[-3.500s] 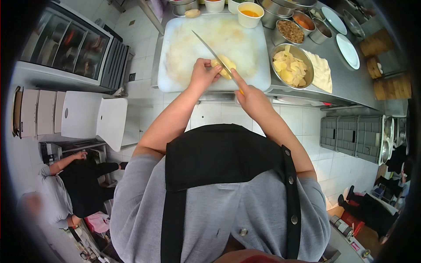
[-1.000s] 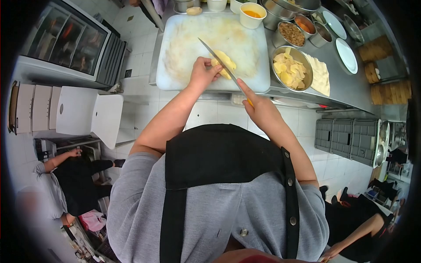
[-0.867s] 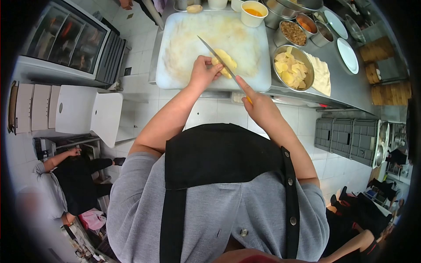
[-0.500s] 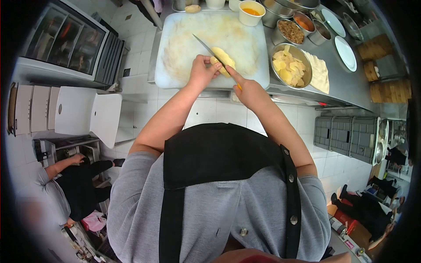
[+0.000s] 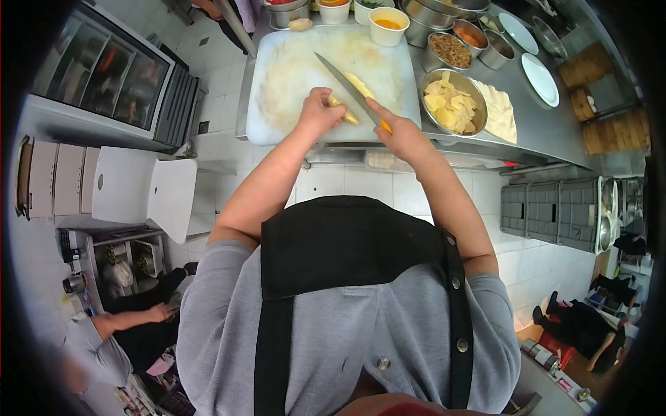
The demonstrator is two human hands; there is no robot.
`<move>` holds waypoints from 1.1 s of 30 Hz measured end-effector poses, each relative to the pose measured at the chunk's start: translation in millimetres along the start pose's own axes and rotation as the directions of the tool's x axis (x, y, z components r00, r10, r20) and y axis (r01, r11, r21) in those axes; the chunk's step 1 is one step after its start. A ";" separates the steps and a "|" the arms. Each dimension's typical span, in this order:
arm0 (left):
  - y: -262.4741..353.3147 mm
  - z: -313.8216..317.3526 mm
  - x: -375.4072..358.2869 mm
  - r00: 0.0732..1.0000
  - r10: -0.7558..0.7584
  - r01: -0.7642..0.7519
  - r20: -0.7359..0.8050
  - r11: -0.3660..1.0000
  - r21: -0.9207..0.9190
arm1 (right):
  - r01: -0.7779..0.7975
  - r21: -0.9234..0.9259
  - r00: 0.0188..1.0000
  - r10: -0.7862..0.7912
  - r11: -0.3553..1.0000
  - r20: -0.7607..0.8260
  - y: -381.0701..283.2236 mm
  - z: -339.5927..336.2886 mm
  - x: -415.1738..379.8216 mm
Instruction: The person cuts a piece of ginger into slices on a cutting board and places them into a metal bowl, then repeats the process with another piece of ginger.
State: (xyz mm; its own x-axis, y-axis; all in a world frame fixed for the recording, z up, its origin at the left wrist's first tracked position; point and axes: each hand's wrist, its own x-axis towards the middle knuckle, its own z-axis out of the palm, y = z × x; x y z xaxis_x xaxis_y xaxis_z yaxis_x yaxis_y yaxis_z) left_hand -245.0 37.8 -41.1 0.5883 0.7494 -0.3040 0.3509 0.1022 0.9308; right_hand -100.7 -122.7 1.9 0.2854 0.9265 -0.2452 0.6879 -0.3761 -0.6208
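Observation:
My right hand (image 5: 397,133) grips a kitchen knife (image 5: 345,83) by its yellow handle. The blade slants up and left across the white cutting board (image 5: 284,76). Just left of the blade, my left hand (image 5: 322,113) has its fingers closed on a pale yellow piece of potato (image 5: 352,118). Another cut part of the potato (image 5: 360,85) lies along the blade's far side. To the right of the board, a metal bowl (image 5: 483,111) holds several pale yellow slices.
A white tub of orange liquid (image 5: 388,25) stands on the board's far right corner. A small pale piece (image 5: 300,25) lies at its far edge. Beyond the bowl are a folded cloth (image 5: 501,114), a pot of brown crumbs (image 5: 449,50) and white plates (image 5: 540,80). A co-worker (image 5: 139,340) is at lower left.
The knife blade has moved through the potato, and its two parts now sit on opposite sides of the blade. My left hand keeps the near part. The co-worker at left has shifted an arm.

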 end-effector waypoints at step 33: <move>52.8 28.6 28.8 0.796 0.259 0.215 0.547 0.723 -0.656 | -0.016 0.876 0.997 0.071 0.481 -0.021 8.5 -13.9 -62.8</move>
State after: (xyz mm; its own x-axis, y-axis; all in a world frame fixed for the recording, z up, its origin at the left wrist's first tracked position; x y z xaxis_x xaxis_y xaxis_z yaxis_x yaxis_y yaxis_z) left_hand -188.6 46.1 -6.5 0.9577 0.2652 -0.1115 -0.0979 0.6647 0.7407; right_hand -103.5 -184.2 22.4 0.3479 0.8970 -0.2728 -0.2584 -0.1879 -0.9476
